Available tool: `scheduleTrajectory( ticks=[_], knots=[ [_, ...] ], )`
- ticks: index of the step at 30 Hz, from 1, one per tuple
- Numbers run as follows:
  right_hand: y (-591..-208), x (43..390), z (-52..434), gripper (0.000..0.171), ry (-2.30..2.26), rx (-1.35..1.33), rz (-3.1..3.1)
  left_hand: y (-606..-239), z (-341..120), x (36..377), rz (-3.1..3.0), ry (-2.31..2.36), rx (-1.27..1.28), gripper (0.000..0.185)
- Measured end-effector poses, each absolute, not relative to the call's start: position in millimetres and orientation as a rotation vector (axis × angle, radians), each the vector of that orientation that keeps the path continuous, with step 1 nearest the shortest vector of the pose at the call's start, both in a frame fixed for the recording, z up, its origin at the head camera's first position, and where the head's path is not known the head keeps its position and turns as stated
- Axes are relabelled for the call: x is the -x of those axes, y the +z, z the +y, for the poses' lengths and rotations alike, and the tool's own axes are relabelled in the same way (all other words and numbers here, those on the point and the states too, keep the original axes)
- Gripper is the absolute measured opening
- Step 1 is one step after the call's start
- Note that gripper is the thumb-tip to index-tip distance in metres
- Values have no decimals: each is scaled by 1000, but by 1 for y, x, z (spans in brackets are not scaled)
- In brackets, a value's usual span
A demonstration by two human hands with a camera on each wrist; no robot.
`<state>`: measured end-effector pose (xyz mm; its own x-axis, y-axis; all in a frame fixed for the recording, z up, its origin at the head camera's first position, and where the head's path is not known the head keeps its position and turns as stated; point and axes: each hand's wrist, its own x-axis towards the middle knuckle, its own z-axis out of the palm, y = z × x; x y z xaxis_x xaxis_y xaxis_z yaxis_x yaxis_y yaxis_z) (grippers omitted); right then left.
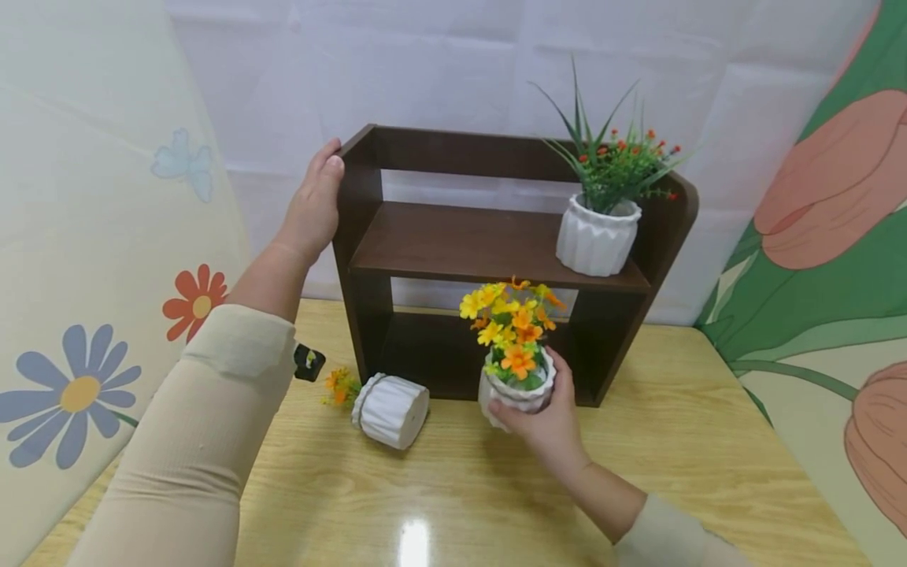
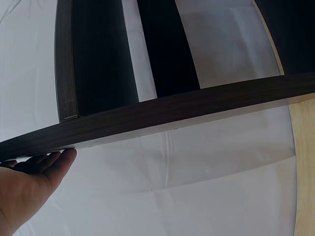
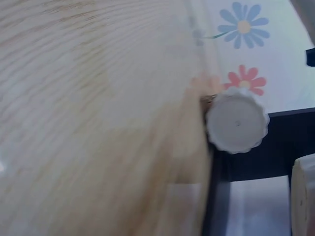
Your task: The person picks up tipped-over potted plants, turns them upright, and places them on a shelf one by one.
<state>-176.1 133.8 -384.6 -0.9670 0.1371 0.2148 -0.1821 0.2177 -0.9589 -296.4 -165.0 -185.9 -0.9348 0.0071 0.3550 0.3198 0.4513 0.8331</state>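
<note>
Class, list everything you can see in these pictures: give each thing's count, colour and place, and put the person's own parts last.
shelf unit: one, dark brown, at the back of the table.
pot with red-flowered plant: one, white pot, upright on the middle shelf, right side.
pot with yellow and orange flowers: one, white pot, upright before the shelf unit.
tipped pot: one, white, on its side on the table, orange flowers pointing left.
table: one, light wood.
left hand: one, resting on the shelf unit's upper left side.
right hand: one, grip around the yellow-flowered pot.
</note>
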Motion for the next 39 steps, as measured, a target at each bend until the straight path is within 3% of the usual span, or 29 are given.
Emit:
scheduleTrajectory(
  ticks=[21,39],
  knots=[
    [-304,167,138,101,1775,-121,-2298,-186,-166,296,-2409,-1432,301,58],
    [-250,186,132,105,1710,-141,-2273,-186,-166,295,-2406,-1440,302,58]
  ],
)
